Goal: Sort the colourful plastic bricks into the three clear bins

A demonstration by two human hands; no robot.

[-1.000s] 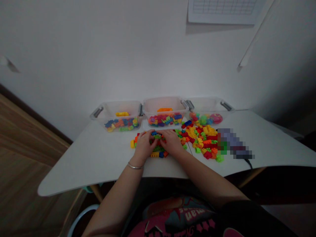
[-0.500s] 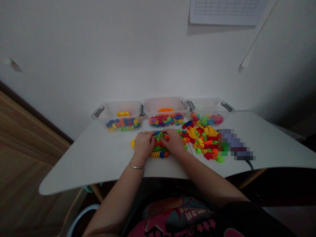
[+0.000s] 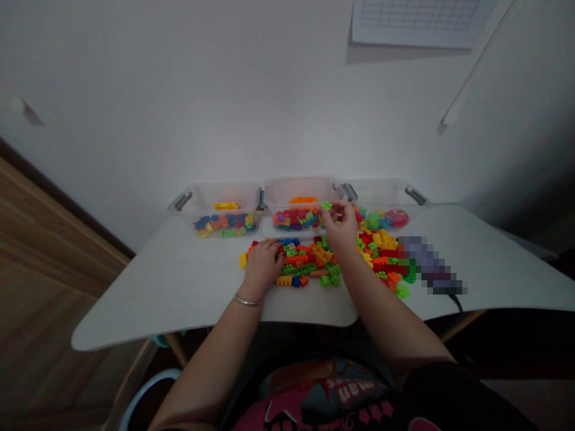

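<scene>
My right hand (image 3: 343,230) is raised at the front right corner of the middle clear plastic box (image 3: 296,187), pinching a small light-green toy brick (image 3: 326,205) between thumb and fingers. My left hand (image 3: 264,263) rests on the left end of a spread of colourful building bricks (image 3: 305,269), its fingers stretched over them and partly hiding what lies beneath. Green, red, yellow, orange and blue pieces lie just right of that hand. Inside the middle box are mixed colourful pieces, with an orange one near the back.
A left box (image 3: 224,193) and a right box (image 3: 381,190) of colourful pieces flank the middle one against the wall. More bricks (image 3: 384,239) lie right of my right forearm, beside a pixelated object (image 3: 426,263) with a cable. The white table (image 3: 148,293) has a rounded front edge.
My right hand has lifted from the bricks and moved up and right to the middle box, now with a light-green brick. My left hand has stayed nearly in place.
</scene>
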